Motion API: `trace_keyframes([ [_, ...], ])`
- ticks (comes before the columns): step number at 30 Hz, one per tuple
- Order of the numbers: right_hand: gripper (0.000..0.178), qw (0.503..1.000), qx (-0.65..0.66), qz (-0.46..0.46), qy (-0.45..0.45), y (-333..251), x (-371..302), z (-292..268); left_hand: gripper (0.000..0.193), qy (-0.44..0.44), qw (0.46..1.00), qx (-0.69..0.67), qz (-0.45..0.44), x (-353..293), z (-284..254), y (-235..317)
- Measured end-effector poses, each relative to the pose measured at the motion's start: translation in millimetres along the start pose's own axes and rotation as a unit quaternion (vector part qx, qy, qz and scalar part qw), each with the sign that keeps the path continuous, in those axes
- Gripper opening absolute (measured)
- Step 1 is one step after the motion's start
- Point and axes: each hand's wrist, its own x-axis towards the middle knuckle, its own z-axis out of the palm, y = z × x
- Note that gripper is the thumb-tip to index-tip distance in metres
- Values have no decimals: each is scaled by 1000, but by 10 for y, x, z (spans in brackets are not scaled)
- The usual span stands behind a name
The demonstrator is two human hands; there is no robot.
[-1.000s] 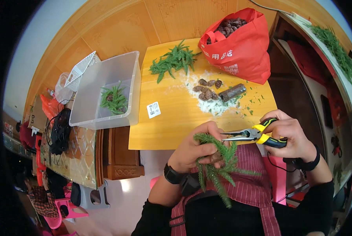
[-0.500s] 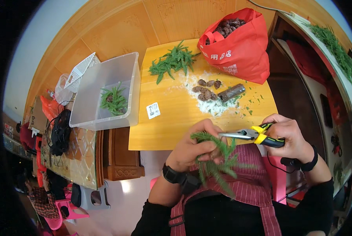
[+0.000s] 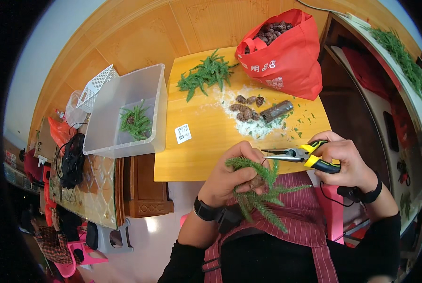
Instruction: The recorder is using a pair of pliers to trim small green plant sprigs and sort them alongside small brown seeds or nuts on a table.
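My left hand (image 3: 234,175) grips a bunch of green fir sprigs (image 3: 263,203) above my lap, by the table's front edge. Something brown, perhaps a pine cone, shows partly between its fingers. In my right hand (image 3: 345,158) are long-nose pliers (image 3: 303,156) with yellow and black handles. Their jaws are parted, and the tips lie right beside my left fingertips and a thin wire-like strand. On the table, several loose pine cones (image 3: 245,112) lie in white powder (image 3: 255,128), beside a dark brown cylinder (image 3: 276,111).
More green sprigs (image 3: 206,75) lie at the table's (image 3: 196,160) back left. A red bag (image 3: 286,66) of pine cones stands at the back right. A clear plastic bin (image 3: 159,108) at left holds a finished-looking sprig cluster (image 3: 135,122). A white label card (image 3: 183,133) lies nearby.
The pliers' jaws have opened and their tips have shifted slightly up from the sprigs. The sprig bunch has turned a little in my left hand.
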Motion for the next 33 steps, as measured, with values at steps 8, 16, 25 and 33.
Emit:
trace_keyframes([
  [8, 24, 999, 1, -43, 24, 31, 26, 48, 18, -79, 985, -129, -83, -29, -93, -16],
  [16, 21, 996, -61, -38, 47, 23, -34, 28, 21, 32, 996, -69, -46, -2, 19, 20],
  [25, 19, 996, -40, 45, 72, -28, -30, 102, 18, 39, 870, 417, 259, 65, -53, -6],
  [33, 19, 998, -43, -8, 54, 23, -32, 54, 13, 13, 988, 139, 62, 14, 14, 32],
])
